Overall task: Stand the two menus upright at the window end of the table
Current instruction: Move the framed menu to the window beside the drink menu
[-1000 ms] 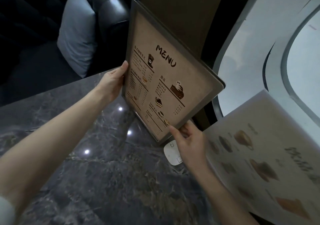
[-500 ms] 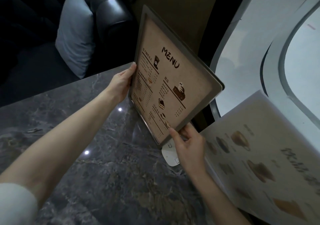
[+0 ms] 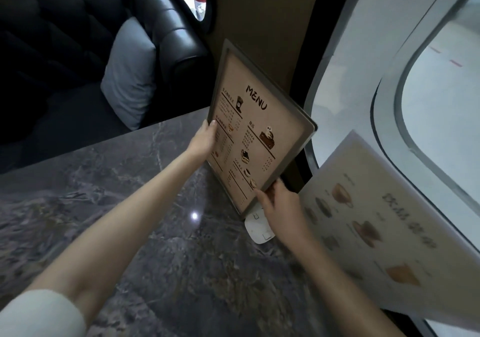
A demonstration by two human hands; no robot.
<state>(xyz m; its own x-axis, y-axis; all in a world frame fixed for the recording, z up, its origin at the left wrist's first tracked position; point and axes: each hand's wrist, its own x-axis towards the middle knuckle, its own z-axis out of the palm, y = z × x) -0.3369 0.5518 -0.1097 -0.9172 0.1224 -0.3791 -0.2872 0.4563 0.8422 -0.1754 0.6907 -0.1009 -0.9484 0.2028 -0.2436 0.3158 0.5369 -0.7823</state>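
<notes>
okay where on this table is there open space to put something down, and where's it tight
Free: the marble table from the left forearm out to the sofa-side edge, and the stretch between both forearms. Crowded: the window end, where the framed menu, white card, right hand and pale menu bunch together.

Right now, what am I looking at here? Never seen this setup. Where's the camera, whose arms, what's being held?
No machine: a person wears one wide-angle camera on the head, looking down at their own arms. The left hand grips the left edge of a framed menu, and the right hand pinches its lower corner, holding it nearly upright over the dark marble table by the window. A second, paler menu leans at the right. A small white card lies flat under the framed menu.
</notes>
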